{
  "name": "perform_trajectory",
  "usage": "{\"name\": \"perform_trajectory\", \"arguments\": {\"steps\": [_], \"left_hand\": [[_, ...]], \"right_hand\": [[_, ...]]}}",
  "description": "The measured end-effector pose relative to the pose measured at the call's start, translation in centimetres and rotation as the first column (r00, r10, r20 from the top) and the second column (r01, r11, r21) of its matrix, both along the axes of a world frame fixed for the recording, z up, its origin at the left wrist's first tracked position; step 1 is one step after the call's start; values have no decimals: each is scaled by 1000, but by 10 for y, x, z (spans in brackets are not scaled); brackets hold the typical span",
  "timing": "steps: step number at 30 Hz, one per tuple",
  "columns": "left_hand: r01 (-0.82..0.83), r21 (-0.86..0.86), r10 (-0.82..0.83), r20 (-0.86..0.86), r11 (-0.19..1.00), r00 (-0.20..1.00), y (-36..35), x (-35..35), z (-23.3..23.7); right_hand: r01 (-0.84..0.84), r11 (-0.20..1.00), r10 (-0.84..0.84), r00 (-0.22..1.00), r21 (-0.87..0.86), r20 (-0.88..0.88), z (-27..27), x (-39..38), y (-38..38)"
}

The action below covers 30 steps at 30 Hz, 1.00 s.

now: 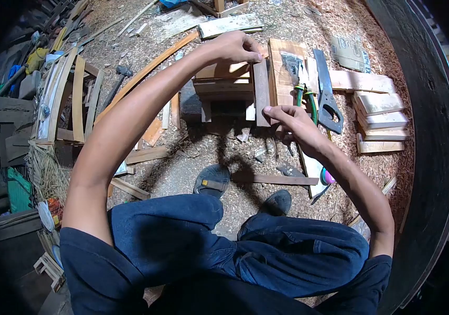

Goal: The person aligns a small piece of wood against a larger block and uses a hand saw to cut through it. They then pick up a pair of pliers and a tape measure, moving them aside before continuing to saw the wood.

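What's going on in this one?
A seated person holds a dark wood strip with both bare hands: the left hand at its far end, the right hand at its near end. The strip lies along the right side of a small wooden frame; whether it is fastened there can't be told. A handsaw lies farther right, near a stack of wood pieces.

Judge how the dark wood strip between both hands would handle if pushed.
The dark wood strip is probably stiff: it runs straight between the left hand and right hand. Its slim shape suggests little weight. Its flat-looking face suggests sliding, not rolling.
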<state>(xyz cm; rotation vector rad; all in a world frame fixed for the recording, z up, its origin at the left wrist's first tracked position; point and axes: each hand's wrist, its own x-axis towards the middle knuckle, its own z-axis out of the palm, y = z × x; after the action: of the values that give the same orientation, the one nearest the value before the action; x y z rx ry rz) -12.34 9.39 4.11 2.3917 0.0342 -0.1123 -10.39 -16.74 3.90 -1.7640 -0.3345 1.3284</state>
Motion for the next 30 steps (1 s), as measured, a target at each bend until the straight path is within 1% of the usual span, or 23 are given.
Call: {"name": "perform_trajectory", "arguments": {"steps": [2,4,8,11,13,14,16,20,22,23,24,26,28,30], "left_hand": [[3,-17,-3,12,1000,1000,1,2,-3],[1,-22,-1,13,1000,1000,1,1,-2],[19,-28,-18,29,999,999,4,5,-9],[16,-17,-15,35,1000,999,3,3,-8],[5,-25,-4,31,1000,1000,3,5,-12],[-6,-33,7,28,999,1000,3,6,-14],[1,-35,0,32,999,1000,3,5,-13],[16,-50,-13,58,999,998,4,4,-15],[17,-44,-14,56,999,998,4,3,-15],[15,-37,-13,54,999,998,4,3,-14],[22,-37,-20,53,999,998,3,3,-13],[5,-40,-3,48,999,999,1,1,-11],[29,-59,-27,23,998,999,0,-1,-6],[27,-55,-27,-6,998,1000,1,-1,-3]], "right_hand": [[6,1000,-6,1000,19,6,1,-3,-1],[31,997,-30,999,76,-11,-3,-4,-2],[79,992,-78,997,99,-15,-5,-8,-1],[85,987,-82,996,139,-29,-12,-8,-3],[117,978,-111,993,171,-47,-10,-12,-1],[118,978,-111,993,170,-48,-10,-12,-1],[118,983,-120,993,144,4,-11,-12,-1],[104,987,-106,994,123,11,-7,-10,-1],[51,993,-50,999,106,-15,-7,-7,-1],[57,993,-56,998,107,-16,-7,-7,-1],[55,994,-56,998,100,9,-6,-8,-1],[64,994,-67,997,93,32,-7,-9,0],[42,996,-46,998,76,51,-9,-8,1],[47,994,-52,998,97,44,-8,-10,2]]}}
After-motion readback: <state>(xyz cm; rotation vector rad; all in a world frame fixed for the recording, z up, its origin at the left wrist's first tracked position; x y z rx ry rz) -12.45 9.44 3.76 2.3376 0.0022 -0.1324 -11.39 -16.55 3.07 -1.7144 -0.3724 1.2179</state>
